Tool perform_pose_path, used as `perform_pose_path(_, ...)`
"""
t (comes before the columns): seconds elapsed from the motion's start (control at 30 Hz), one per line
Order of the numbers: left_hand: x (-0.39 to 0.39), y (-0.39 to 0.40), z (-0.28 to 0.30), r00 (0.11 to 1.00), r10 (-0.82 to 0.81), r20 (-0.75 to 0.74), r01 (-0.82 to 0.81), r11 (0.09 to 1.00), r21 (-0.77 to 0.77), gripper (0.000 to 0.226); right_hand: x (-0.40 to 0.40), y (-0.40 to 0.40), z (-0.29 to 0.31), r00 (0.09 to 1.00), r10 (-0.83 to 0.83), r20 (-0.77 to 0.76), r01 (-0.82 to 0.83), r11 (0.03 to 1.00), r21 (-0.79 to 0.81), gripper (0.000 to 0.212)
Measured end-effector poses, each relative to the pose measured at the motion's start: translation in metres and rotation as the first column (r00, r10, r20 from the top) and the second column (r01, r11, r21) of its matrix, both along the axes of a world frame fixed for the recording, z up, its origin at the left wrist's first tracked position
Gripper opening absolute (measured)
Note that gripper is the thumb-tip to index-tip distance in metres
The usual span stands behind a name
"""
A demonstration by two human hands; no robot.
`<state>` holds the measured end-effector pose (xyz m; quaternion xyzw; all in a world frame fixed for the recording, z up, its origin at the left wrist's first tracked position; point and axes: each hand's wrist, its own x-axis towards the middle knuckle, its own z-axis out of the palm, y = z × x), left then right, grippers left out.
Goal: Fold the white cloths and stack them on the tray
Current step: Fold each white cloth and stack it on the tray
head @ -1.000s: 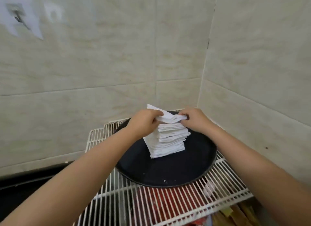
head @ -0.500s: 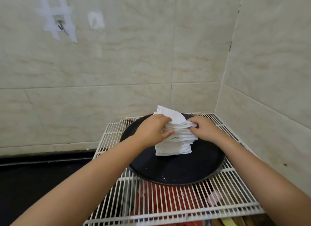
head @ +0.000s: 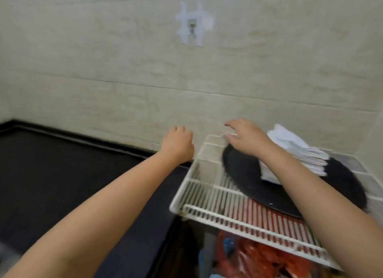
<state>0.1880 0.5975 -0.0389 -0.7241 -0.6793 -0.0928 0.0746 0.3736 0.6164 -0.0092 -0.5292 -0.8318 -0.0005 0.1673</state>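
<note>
Both hands have let go of the cloth stack since half a second back, and the view has swung left, so the tray now sits at the right of the shot. From where I'm watching, the left hand (head: 177,144) is up in the air by the tiled wall (head: 124,81), just left of the wire rack (head: 204,191), fingers loosely curled with nothing in them. It's over the edge of the black counter (head: 62,174). The right hand (head: 246,138) has its fingers spread and relaxed, empty too, hovering above the back left corner of the rack and the near rim of the black tray (head: 244,174). Can't tell whether the fingertips touch the rack wire, it's all a bit blurry.

White cloths (head: 296,153) are folded and piled on the tray, the pile leaning a little, with my right forearm crossing in front of its lower part. Tray sits on top of the rack. Under the rack there's some red packaging (head: 259,257). Up on the wall is a small hook (head: 192,28) with white patches around it.
</note>
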Motion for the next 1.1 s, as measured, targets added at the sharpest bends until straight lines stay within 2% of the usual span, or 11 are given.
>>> perform_pose_path(0.1, -0.095, -0.049, 0.004, 0.970, 0.242, -0.031, -0.242, 0.970, -0.007, 0.035, -0.111, -0.015, 0.002, 0.974, 0.228, 0.009, -0.227, 0.973, -0.040, 0.046)
perform_pose_path(0.2, -0.184, -0.118, 0.009, 0.879, 0.478, 0.004, -0.477, 0.878, 0.043, 0.032, -0.232, -0.053, 0.002, 0.900, 0.434, 0.034, -0.433, 0.901, -0.043, 0.046)
perform_pose_path(0.33, -0.280, -0.231, 0.011, 0.692, 0.722, -0.009, -0.718, 0.689, 0.093, 0.033, -0.373, -0.139, 0.003, 0.738, 0.673, 0.045, -0.673, 0.739, -0.020, 0.046)
perform_pose_path(0.47, -0.346, -0.347, 0.006, 0.467, 0.884, -0.009, -0.880, 0.466, 0.092, 0.032, -0.469, -0.237, -0.004, 0.550, 0.835, 0.026, -0.834, 0.550, -0.041, 0.046)
perform_pose_path(0.63, -0.384, -0.461, 0.003, 0.210, 0.978, -0.012, -0.974, 0.211, 0.079, 0.030, -0.537, -0.327, -0.011, 0.391, 0.920, 0.009, -0.918, 0.391, -0.071, 0.046)
perform_pose_path(0.77, -0.410, -0.515, 0.001, 0.077, 0.997, -0.018, -0.994, 0.078, 0.073, 0.033, -0.575, -0.367, -0.011, 0.328, 0.944, 0.018, -0.941, 0.329, -0.080, 0.045)
perform_pose_path(0.93, -0.452, -0.528, 0.000, -0.002, 1.000, -0.014, -0.996, 0.000, 0.085, 0.036, -0.630, -0.380, -0.014, 0.294, 0.955, 0.030, -0.952, 0.295, -0.077, 0.043)
perform_pose_path(1.1, -0.524, -0.511, -0.013, -0.004, 1.000, -0.012, -0.996, -0.003, 0.091, 0.037, -0.708, -0.361, -0.028, 0.276, 0.961, 0.028, -0.958, 0.278, -0.077, 0.045)
